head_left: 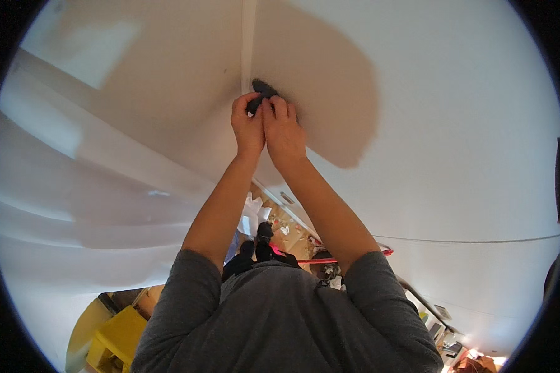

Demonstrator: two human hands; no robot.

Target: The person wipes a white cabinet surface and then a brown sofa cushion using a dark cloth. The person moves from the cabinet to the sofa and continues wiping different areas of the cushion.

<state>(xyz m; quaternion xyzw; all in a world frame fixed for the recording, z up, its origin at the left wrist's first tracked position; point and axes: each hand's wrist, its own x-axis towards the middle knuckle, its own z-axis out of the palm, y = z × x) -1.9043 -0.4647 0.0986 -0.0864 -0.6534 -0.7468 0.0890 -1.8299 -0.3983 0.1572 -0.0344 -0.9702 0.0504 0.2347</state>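
Note:
Both arms reach up to the corner where two white walls [448, 116] meet. A small dark object [261, 88], possibly a piece of cloth or a soft pad, is held against the corner beside a pale vertical trim strip [248, 42]. My left hand [247, 128] grips its lower left side with thumb and fingers. Close against it, my right hand [285, 133] has curled fingers on the lower right side. The fingers partly hide the object, so its exact kind is unclear. Shadows fall on the walls around the hands.
White sheeting [98, 214] or a curtain hangs in folds at the left. A yellow plastic stool [121, 333] stands at the lower left. Below lies a wooden floor [291, 233] with scattered scraps. A thin cable [466, 241] runs along the right wall, and a red bar [317, 261] is near my waist.

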